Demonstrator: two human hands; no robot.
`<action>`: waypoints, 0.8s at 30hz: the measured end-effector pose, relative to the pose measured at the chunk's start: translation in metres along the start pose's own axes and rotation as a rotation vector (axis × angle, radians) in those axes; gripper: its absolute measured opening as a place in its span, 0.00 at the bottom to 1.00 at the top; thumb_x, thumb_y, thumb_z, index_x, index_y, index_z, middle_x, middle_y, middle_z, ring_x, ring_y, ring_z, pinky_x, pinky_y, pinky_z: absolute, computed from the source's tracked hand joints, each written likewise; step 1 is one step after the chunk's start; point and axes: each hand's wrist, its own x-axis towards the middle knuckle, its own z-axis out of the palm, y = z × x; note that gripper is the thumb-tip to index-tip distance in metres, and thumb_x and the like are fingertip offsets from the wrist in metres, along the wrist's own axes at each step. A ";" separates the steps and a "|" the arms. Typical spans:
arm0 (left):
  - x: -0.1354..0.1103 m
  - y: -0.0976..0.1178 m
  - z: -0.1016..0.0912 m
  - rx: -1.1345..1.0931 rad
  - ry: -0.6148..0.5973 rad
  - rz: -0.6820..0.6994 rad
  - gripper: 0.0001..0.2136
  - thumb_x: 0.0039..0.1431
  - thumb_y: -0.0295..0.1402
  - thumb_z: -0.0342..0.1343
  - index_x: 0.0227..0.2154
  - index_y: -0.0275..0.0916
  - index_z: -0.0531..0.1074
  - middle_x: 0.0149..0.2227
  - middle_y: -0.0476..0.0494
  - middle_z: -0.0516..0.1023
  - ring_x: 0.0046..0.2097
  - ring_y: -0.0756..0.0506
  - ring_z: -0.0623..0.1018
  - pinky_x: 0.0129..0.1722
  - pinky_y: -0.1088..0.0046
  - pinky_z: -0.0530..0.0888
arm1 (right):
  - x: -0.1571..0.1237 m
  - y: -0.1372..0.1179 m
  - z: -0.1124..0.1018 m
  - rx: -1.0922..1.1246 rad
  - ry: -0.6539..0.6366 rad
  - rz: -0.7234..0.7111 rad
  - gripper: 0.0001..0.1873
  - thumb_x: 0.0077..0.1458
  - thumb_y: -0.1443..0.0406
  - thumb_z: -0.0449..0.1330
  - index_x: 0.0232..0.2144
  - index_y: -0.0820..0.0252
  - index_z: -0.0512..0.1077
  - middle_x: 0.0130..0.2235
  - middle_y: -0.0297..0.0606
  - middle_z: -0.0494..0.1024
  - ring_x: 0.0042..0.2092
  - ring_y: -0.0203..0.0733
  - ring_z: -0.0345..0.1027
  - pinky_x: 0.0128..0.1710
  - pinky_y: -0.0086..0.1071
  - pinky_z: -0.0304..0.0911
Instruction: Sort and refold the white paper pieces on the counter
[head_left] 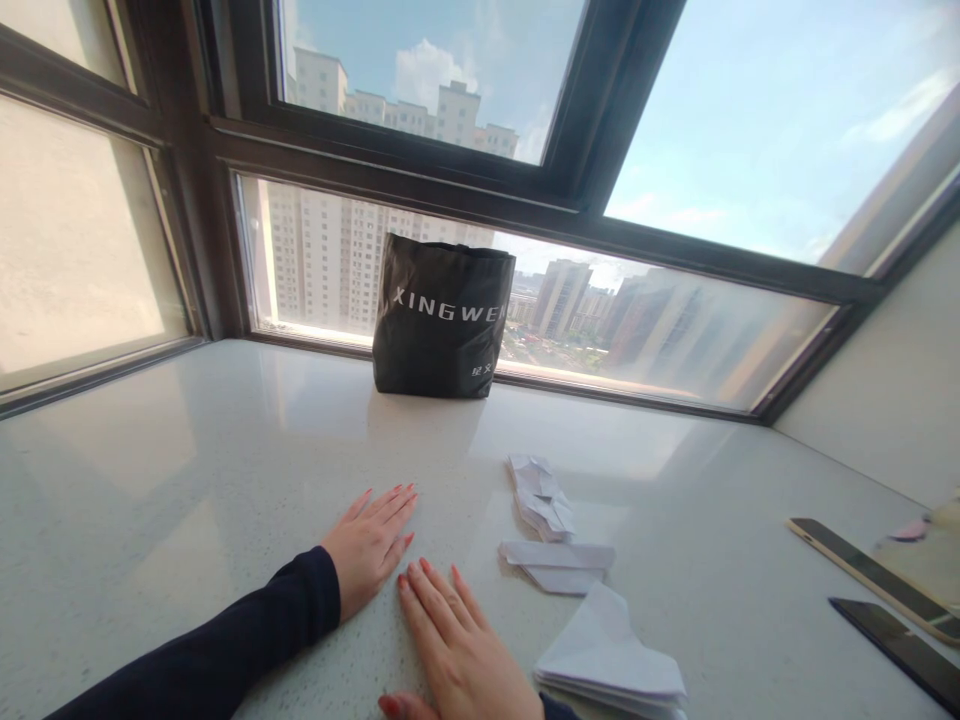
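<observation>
My left hand [370, 545] lies flat on the pale stone sill [187, 480], fingers stretched out and holding nothing, with a dark sleeve behind it. My right hand [457, 645] rests palm down just below and to the right of it, fingers spread, fingertips close to the left hand. To the right of both hands lie folded white paper pieces: a crumpled folded one [541, 497], a flat folded one [559, 565] and a larger pointed fold [611, 650] next to my right wrist. Neither hand touches the paper.
A black bag [441, 318] with white lettering stands at the back against the window. Two phones lie at the right edge, one light-rimmed [874, 578] and one dark [900, 650]. Dark window frames border the sill; a wall rises on the right.
</observation>
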 end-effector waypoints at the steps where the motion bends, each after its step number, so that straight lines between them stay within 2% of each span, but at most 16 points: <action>1: 0.000 0.000 0.001 -0.002 0.002 0.001 0.21 0.56 0.33 0.37 0.53 0.36 0.57 0.57 0.44 0.56 0.57 0.45 0.56 0.54 0.61 0.53 | 0.000 0.000 0.000 -0.003 0.001 -0.002 0.35 0.53 0.49 0.45 0.56 0.67 0.50 0.57 0.44 0.56 0.57 0.46 0.47 0.55 0.40 0.49; 8: 0.000 -0.003 0.007 -0.014 0.050 0.018 0.21 0.57 0.34 0.36 0.53 0.38 0.57 0.57 0.43 0.57 0.57 0.46 0.56 0.54 0.63 0.52 | 0.000 -0.002 -0.002 0.002 -0.014 0.010 0.35 0.53 0.49 0.45 0.56 0.67 0.50 0.57 0.43 0.55 0.58 0.47 0.47 0.55 0.41 0.49; 13: 0.000 -0.003 0.006 -0.006 0.032 0.006 0.21 0.57 0.35 0.37 0.52 0.37 0.58 0.57 0.44 0.57 0.57 0.46 0.56 0.54 0.63 0.53 | 0.000 -0.002 -0.005 0.024 -0.028 0.015 0.35 0.53 0.49 0.45 0.56 0.66 0.50 0.57 0.43 0.55 0.58 0.47 0.47 0.55 0.41 0.48; 24: 0.000 -0.002 0.005 -0.008 0.025 0.009 0.21 0.57 0.35 0.36 0.52 0.37 0.58 0.57 0.43 0.57 0.57 0.46 0.56 0.54 0.62 0.52 | 0.000 -0.001 0.002 -0.024 0.032 0.003 0.34 0.53 0.49 0.45 0.56 0.65 0.51 0.56 0.43 0.57 0.57 0.47 0.48 0.54 0.41 0.50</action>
